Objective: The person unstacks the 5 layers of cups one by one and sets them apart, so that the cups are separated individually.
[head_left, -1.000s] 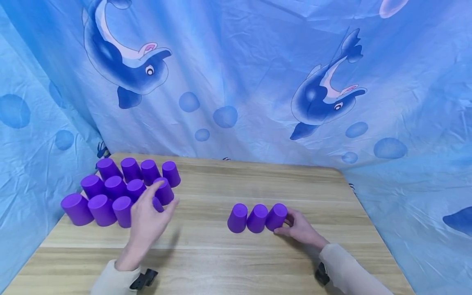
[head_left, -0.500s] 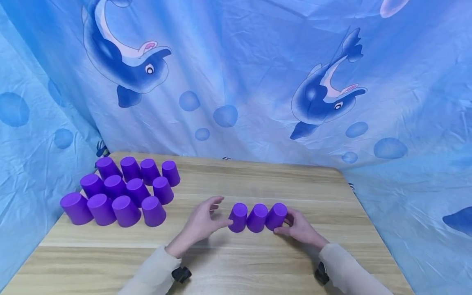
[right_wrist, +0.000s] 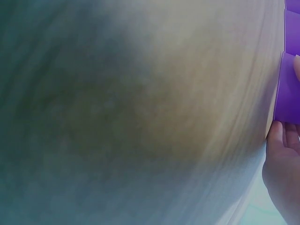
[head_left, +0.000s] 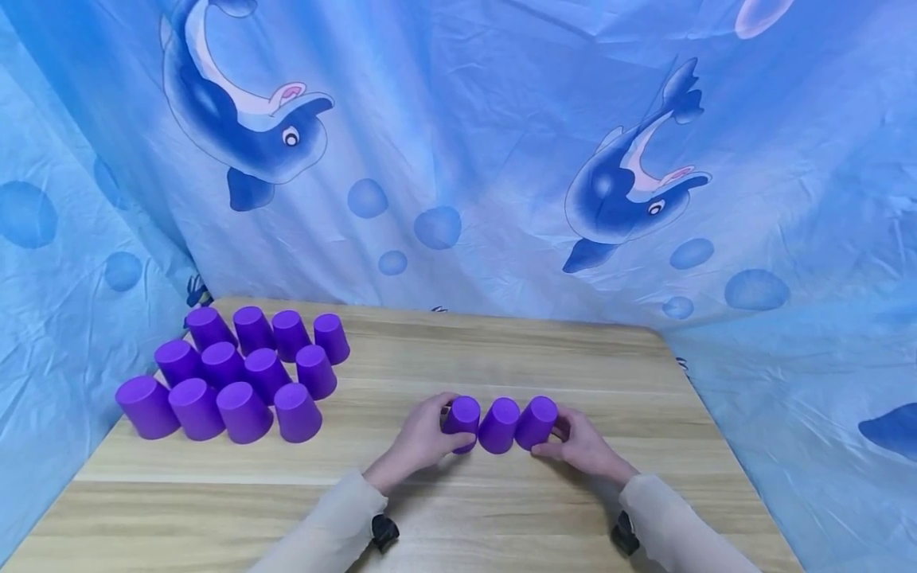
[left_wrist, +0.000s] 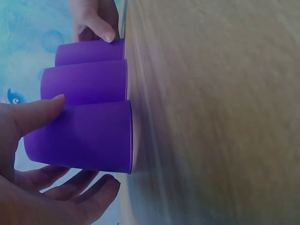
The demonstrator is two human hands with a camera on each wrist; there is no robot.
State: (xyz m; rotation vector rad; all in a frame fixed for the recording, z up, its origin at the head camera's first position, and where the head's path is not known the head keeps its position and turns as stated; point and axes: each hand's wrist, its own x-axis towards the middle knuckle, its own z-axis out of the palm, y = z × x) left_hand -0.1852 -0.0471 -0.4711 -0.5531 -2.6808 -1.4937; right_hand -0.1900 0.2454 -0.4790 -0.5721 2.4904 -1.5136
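Three purple plastic cups stand upside down side by side in a short row at the middle right of the table. My left hand (head_left: 415,442) holds the left cup (head_left: 466,414), its thumb across the front and the fingers around the far side. In the left wrist view, the thumb (left_wrist: 40,115) lies along that cup's wall (left_wrist: 84,138). At the other end, my right hand (head_left: 583,447) holds the right cup (head_left: 537,422), thumb near its lower rim. Between them stands the middle cup (head_left: 499,427), with neither hand on it.
Several more upside-down purple cups (head_left: 243,414) stand in three rows on the left part of the wooden table (head_left: 544,509). A blue curtain (head_left: 473,143) with dolphins hangs behind the table's back edge and along both sides.
My left hand has moved right, away from the front-row cup at the left group, and taken hold of the left cup of the three. The right hand has stayed in place.
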